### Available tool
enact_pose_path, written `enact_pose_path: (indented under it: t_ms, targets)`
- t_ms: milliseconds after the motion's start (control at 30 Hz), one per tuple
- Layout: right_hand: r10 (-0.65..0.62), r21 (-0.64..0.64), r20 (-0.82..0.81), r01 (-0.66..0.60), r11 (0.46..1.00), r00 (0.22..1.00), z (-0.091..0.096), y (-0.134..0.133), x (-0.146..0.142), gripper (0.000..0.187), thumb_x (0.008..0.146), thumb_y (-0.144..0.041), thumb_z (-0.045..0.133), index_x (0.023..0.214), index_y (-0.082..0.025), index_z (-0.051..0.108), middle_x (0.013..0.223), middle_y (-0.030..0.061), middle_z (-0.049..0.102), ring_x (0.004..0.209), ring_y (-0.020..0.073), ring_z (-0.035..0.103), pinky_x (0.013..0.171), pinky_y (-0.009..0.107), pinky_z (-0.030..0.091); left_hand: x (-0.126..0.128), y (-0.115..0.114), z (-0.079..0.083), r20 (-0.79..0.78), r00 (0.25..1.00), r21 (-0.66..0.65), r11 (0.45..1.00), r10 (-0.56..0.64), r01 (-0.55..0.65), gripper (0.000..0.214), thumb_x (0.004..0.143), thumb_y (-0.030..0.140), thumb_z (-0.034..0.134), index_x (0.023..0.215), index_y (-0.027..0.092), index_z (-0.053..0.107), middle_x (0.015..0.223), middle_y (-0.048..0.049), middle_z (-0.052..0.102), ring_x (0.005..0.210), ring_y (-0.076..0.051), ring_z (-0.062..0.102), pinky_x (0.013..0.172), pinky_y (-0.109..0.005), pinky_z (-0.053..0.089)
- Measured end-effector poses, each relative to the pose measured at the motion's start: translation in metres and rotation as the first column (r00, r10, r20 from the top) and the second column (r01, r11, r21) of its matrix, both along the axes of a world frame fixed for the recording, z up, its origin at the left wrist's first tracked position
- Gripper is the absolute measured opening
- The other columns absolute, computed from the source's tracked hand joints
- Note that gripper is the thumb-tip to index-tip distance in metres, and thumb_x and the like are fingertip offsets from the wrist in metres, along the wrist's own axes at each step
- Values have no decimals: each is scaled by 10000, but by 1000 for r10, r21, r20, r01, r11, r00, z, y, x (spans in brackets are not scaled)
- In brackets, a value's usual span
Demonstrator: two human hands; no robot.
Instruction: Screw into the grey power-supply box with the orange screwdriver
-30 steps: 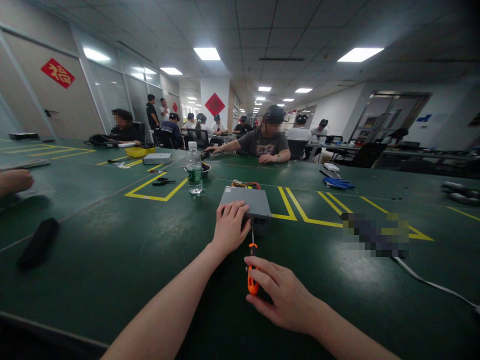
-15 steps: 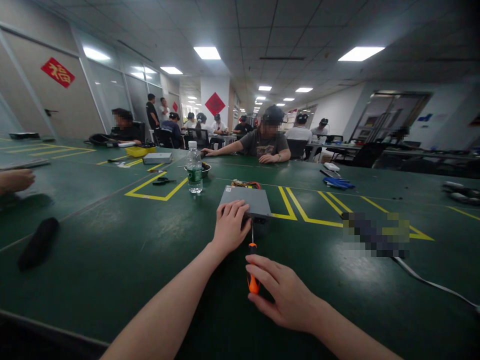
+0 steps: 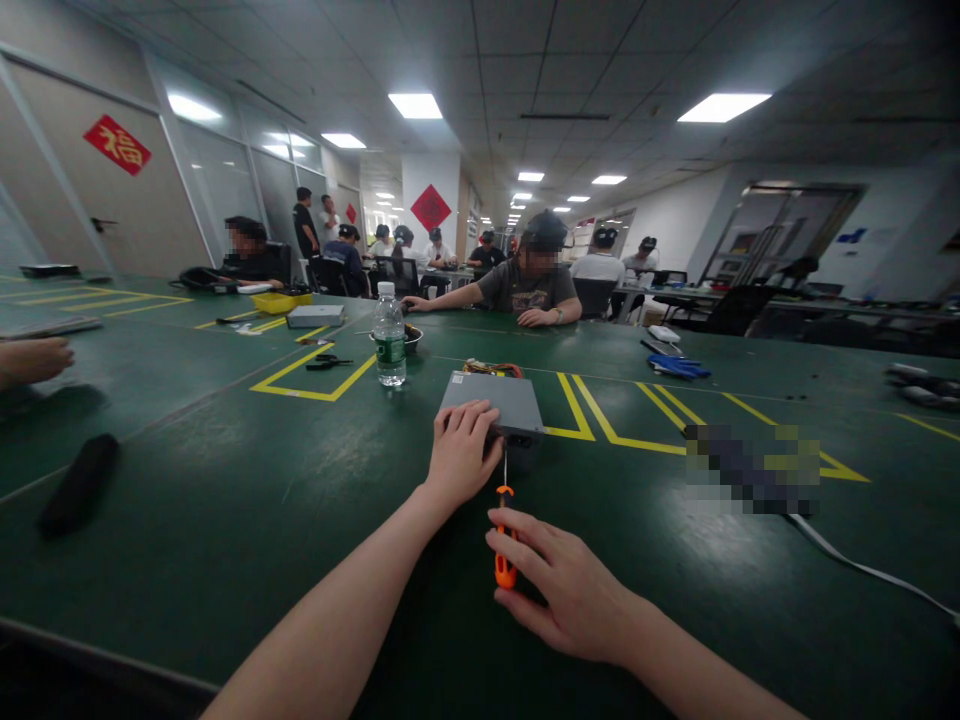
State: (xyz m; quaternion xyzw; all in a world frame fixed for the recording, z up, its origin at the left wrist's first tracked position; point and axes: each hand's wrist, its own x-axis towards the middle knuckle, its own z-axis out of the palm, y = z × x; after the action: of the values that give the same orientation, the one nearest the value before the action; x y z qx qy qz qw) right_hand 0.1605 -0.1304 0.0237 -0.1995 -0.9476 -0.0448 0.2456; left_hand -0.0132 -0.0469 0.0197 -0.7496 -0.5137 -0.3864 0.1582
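A grey metal computer power supply (image 3: 504, 398) lies on the green table, with a bundle of coloured cables (image 3: 491, 369) at its far side. My left hand (image 3: 463, 450) grips its near left corner, fingers over the top and thumb at the front face. In my right hand (image 3: 559, 580) is an orange and black screwdriver (image 3: 505, 568), held by the handle between fingers and thumb. Its thin shaft points away from me to the front face of the power supply, below the thumb of my left hand. The tip and what it touches are hard to make out.
Left of the power supply stand a water bottle (image 3: 390, 345) and a bowl (image 3: 412, 340). Further left lie black pliers (image 3: 328, 362) and a black object (image 3: 79, 485). Blue gloves (image 3: 677, 367) lie to the right. A co-worker (image 3: 534, 280) sits opposite; another person's hand (image 3: 37, 360) shows at left.
The screwdriver handle has turned a little, and the fingers of my right hand have shifted slightly left on it. My left hand and the power supply have stayed in place.
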Motion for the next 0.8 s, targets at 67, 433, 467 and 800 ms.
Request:
enact_pose_path:
  t_ms: [67,433,467,800]
  targets:
    - [-1,20,42,0,1000,999,2,-1,0,354,898,-280,468,1231,-160,463,1227,183,524,1078,257,564,824,368,515,0,0,0,0,1000,-1,1000,-3,3,290,846,292,504,1129,230,520,1234,-48,560,1188,-215,441,1017,-409,257]
    - [4,12,-62,-4,1000,998,-4,3,3,346,893,-343,484,1168,-133,465,1211,201,522,1054,252,574,811,367,522,0,1,0,-6,1000,1,1000,5,-5,290,841,299,514,1123,234,523,1234,-40,559,1185,-206,440,1013,-406,261]
    - [4,13,-32,-3,1000,999,-2,2,3,361,895,-320,473,1206,-138,454,1222,200,513,1073,259,563,822,376,517,0,1,0,-7,1000,2,1000,5,-5,290,841,301,513,1123,236,524,1234,-39,559,1185,-205,441,1015,-405,261]
    - [1,14,-95,0,1000,996,-9,6,0,332,867,-374,548,1093,-138,493,1179,189,553,1027,238,593,815,350,521,0,0,0,-7,1000,9,1000,6,-6,296,841,301,515,1129,236,526,1232,-40,559,1183,-207,442,1019,-403,265]
